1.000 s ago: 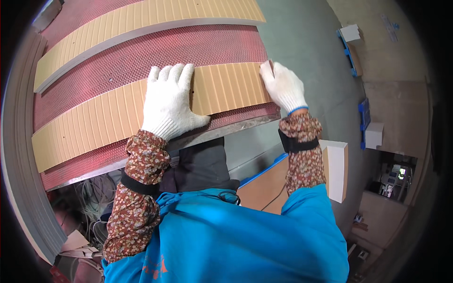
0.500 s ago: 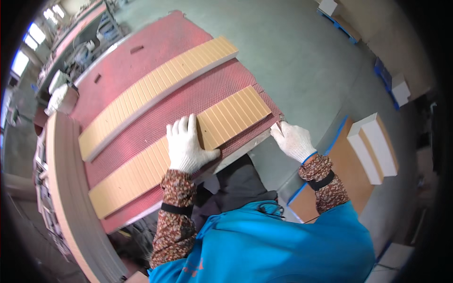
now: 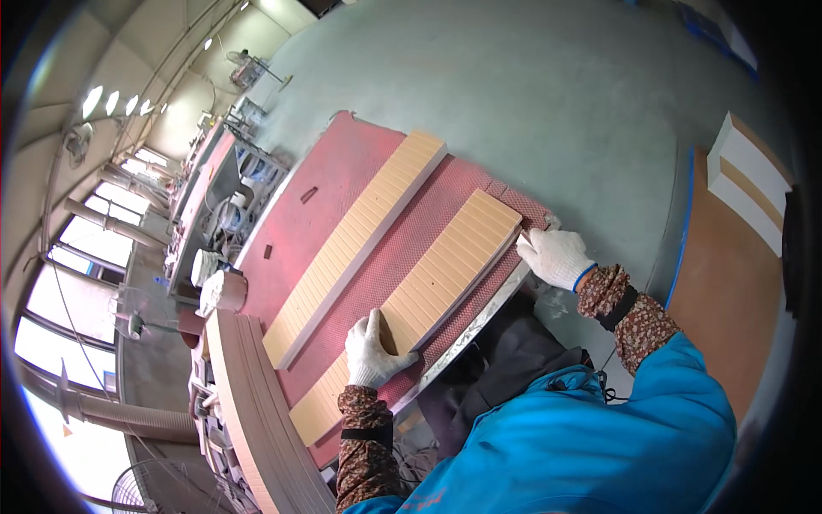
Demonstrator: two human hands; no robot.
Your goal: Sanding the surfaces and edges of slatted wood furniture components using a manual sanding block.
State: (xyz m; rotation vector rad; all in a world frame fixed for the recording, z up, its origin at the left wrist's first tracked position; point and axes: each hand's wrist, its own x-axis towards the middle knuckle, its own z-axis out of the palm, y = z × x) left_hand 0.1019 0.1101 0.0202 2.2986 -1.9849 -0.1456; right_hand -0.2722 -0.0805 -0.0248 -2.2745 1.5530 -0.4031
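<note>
Two long tan boards with crosswise grooves lie on a red mesh-covered table [image 3: 300, 248]. My left hand [image 3: 374, 354], in a white knit glove, spans the nearer grooved board [image 3: 454, 265], its fingers at the far edge and its thumb at the near edge. By that board's right end is my right hand [image 3: 559, 257], also gloved, with thumb and fingers pinched together. Whatever is in the pinch is too small to make out. The farther grooved board [image 3: 360, 248], with a pale side face, lies roughly parallel and untouched.
A stack of long boards [image 3: 257, 403] stands by the table's left end. White-and-tan blocks [image 3: 749, 180] rest on a brown sheet [image 3: 728, 291] at right. Small dark pieces [image 3: 268, 252] lie on the mesh. Cluttered benches [image 3: 227, 188] line the far left, near a fan [image 3: 133, 321].
My view has swung, so the table appears turned and more of the left-hand wall shows. Both hands stay at about the same places along the nearer board.
</note>
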